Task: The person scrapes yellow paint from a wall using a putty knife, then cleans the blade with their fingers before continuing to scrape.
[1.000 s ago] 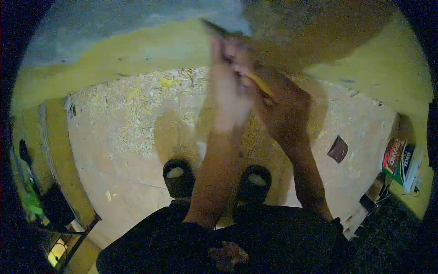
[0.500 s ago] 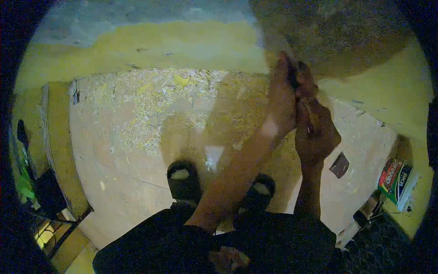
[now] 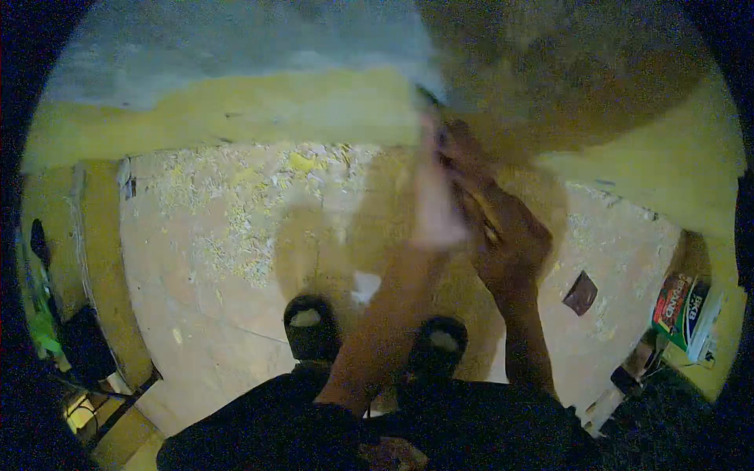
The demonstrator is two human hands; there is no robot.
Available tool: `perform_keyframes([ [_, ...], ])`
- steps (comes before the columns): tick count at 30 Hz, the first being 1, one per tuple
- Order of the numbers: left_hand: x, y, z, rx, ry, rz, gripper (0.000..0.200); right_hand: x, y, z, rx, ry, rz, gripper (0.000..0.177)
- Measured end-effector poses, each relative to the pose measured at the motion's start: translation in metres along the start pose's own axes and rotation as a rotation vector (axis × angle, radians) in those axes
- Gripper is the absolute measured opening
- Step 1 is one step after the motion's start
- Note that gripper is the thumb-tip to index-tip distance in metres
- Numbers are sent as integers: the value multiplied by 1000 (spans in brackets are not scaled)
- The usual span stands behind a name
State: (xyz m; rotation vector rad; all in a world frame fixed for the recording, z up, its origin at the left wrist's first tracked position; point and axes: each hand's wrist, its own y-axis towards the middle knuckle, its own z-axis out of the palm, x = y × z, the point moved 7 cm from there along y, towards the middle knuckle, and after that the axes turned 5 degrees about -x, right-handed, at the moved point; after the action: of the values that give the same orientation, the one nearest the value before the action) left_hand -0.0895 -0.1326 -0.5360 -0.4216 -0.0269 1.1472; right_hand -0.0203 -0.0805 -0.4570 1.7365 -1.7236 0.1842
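Two hands meet in my remote view: the right hand (image 3: 514,235) has its fingers curled together around a slim tool (image 3: 426,96), whose dark tip lies just beyond the fingertips, near the wall (image 3: 290,102). The left hand (image 3: 440,208) lies alongside, presumably to steady or guide it; through the blur I cannot tell whether its fingers are closed. Left of the fingers, flakes (image 3: 236,228) litter the floor (image 3: 204,322); rightward lies a dark piece (image 3: 580,293).

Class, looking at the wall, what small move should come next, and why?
Probably the right hand should ease the dark tool slightly along the edge of the yellow paint: its tip appears near the border with the grey patch, and yellow flakes litter the floor.
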Motion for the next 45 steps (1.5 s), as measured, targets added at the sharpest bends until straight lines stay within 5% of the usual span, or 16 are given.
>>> perform_keyframes([
  [3, 34, 3, 16, 183, -57, -97, 27, -4, 2, -19, -326, 146, -5, 23],
  [5, 22, -2, 5, -94, -10, -88, 29, -14, 2, -2, 14, -92, 155, 21],
  [9, 21, -5, 25, 282, -184, -84, 31, -15, -9, -7, -61, -24, 41, 21],
  [11, 29, -4, 19, -64, -17, -88, 49, -5, -2, -21, -200, -19, 37, 20],
  [17, 6, -1, 0, 34, -229, -168, 44, 3, 9, -2, 22, -9, 59, 18],
  [18, 17, -3, -17, -218, -67, -236, 43, 0, 1, -1, 28, -3, 54, 18],
  [22, 29, -4, -8, -299, 14, -205, 44, -11, -5, -3, -136, -26, 47, 16],
  [24, 6, 3, 9, 209, -78, -46, 32, -13, -7, 2, -69, -43, 63, 16],
  [25, 11, 1, 11, 206, -85, -48, 32, -13, -9, 1, -89, -23, 61, 17],
  [27, 20, -3, -5, -188, -8, -98, 32, -9, -9, -4, -115, 3, 52, 18],
  [31, 14, -2, -6, -149, 67, -45, 34, -5, -12, -7, -144, -34, 68, 23],
  [33, 13, -3, 9, 128, -41, -134, 46, -11, -13, -1, -56, -94, 80, 23],
  [37, 24, -1, 7, -151, -73, -124, 46, -12, -5, -6, -118, 37, 70, 22],
  [41, 10, -4, 18, 83, -98, -128, 43, -13, -10, 1, -108, -2, 72, 20],
  [43, 12, -12, 3, -279, 249, -136, 43, -16, -13, -8, -133, 52, 71, 20],
  [45, 10, 0, -8, -274, 221, -71, 42, -10, -5, -13, -173, 112, 53, 20],
])
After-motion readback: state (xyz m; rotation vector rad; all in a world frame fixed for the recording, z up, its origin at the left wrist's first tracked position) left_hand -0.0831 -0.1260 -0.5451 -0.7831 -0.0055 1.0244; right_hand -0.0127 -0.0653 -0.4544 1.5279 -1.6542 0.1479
